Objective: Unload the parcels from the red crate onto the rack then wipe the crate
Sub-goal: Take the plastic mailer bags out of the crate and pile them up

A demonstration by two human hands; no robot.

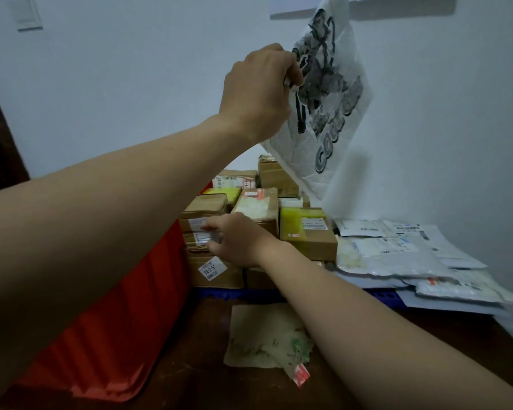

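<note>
My left hand [258,90] is raised high and grips the top edge of a white plastic mailer bag [332,119] with a black printed design, which hangs against the wall. My right hand [234,241] reaches into a pile of cardboard parcels [258,226] and pinches a small labelled packet [202,232] at the pile's left side. The red crate [110,315] lies along the left, partly behind my left forearm. Its inside is hidden.
Several flat grey and white mailer bags [397,255] lie stacked to the right on a blue surface [382,294]. A beige cloth [267,335] with green marks lies on the dark brown floor in front. A white wall stands behind everything.
</note>
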